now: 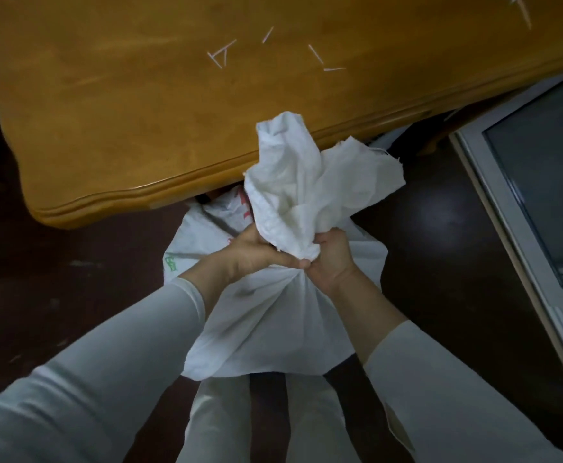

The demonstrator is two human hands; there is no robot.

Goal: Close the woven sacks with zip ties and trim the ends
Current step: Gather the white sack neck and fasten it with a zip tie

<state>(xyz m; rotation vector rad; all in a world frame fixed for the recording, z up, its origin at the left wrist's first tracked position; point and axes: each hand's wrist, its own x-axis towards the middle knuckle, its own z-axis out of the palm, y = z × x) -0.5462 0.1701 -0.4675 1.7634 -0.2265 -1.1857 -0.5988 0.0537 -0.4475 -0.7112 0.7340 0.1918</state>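
Dark brown floor (440,228) is seen all around, and it looks shiny in one spot on the right. An orange-brown wooden counter (106,128) fills the top of the view, with a rounded near edge and a rounded near left corner. Small white cut pieces (220,56) are scattered on the counter, well back from the near edge. A few more thin white strips (520,8) are seen by the far right corner. A white-framed glass door (540,195) is seen on the right side of the room.

A white woven sack (273,322) is stood on the floor just in front of the counter's near edge. Its neck is gathered tight, and its loose top (306,182) is bunched up and spread out above the hands, partly over the counter's edge. What is inside the sack cannot be seen, because the neck is squeezed closed. Red marks (243,202) and green marks (172,262) are printed on the white cloth behind the hands, close under the counter's edge.

The gathered neck is held by both hands. The left hand (250,252) is wrapped round it from the left, and the right hand (331,259) is wrapped round it from the right. The two hands are pressed close together, thumb to fingers. Long pale sleeves (106,379) are worn on both arms. Pale trouser legs (213,422) are seen below the sack.
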